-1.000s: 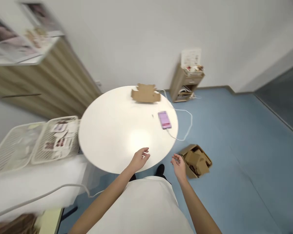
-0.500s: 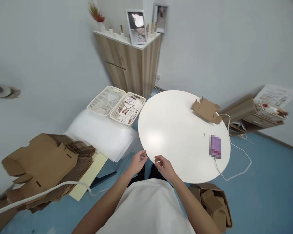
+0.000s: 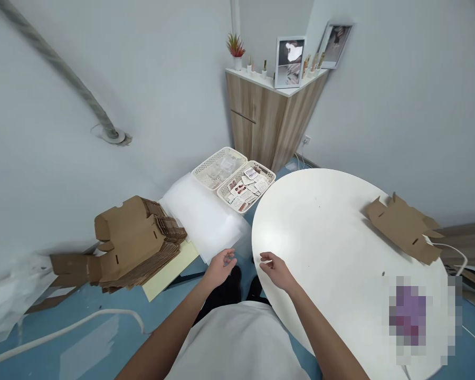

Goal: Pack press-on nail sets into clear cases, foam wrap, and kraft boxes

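Note:
My left hand (image 3: 220, 268) hangs in front of my body with nothing in it, its fingers loosely curled but apart. It is close to a stack of white translucent sheets (image 3: 206, 214). Over the near left edge of the round white table (image 3: 320, 227), my right hand (image 3: 275, 269) is also empty, with thumb and fingers apart. Left of the sheets lies a pile of flat brown cardboard box blanks (image 3: 132, 237). One unfolded cardboard blank (image 3: 404, 227) rests on the table's far right side.
Two white baskets stand behind the sheets: one with clear plastic bags (image 3: 221, 168), one with printed cards (image 3: 247, 187). A wooden cabinet (image 3: 261, 113) fills the corner. A pixelated purple thing (image 3: 410, 315) lies on the table. A white tube (image 3: 71, 327) curves at lower left.
My view has swung left, so the table, cabinet and baskets appear further right. Both hands keep nearly the same pose and stay empty.

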Available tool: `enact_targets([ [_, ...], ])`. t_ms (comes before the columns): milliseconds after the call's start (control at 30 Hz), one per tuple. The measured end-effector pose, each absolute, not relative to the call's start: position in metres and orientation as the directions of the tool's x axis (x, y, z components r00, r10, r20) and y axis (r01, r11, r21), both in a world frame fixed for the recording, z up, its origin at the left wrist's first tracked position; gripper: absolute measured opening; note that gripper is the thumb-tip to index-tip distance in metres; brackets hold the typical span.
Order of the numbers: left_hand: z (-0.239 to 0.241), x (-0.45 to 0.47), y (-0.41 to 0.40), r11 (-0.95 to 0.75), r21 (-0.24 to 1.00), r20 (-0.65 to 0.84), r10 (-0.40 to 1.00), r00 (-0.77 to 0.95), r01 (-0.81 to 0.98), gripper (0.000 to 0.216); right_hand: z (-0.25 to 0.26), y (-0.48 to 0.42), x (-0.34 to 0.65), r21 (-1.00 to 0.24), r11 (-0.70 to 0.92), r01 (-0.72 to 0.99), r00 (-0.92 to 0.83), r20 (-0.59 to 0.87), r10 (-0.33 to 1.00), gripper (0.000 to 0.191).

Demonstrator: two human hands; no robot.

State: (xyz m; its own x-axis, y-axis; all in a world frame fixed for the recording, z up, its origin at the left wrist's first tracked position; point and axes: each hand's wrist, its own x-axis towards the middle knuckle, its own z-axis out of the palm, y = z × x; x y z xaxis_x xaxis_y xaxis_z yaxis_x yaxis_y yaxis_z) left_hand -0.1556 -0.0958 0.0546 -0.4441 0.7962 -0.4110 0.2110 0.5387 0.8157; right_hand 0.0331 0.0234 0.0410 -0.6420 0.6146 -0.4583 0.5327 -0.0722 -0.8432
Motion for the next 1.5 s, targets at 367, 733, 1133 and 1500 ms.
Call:
enact_targets([
  [367,0.045,-0.245,-0.035,0.476,0.808,-0.325,0.851,-0.411,0.346,0.039,0.058,0.089,-0.050,-0.847,0.006,0.532,-0.618,-0.382,0.687,0.030],
  [733,0.010,-0.318,0.091,0.317,0.671,-0.218,0.948,-0.231,0.670,0.040,0.034,0.158,-0.169,-0.567,0.406,0.717,-0.631,-0.282,0.722,0.028],
  [1133,-0.032,-0.338,0.145,0.379,0.422,-0.552,0.828,-0.098,0.824,0.026,-0.018,0.170,-0.205,-0.163,0.496,0.853,-0.517,-0.390,0.762,0.017],
  [1500,-0.016,-0.352,0.136,0.489,0.810,-0.415,0.868,-0.273,0.323,0.038,-0.001,0.191,-0.196,-0.701,0.067,0.710,-0.415,-0.340,0.844,0.010],
])
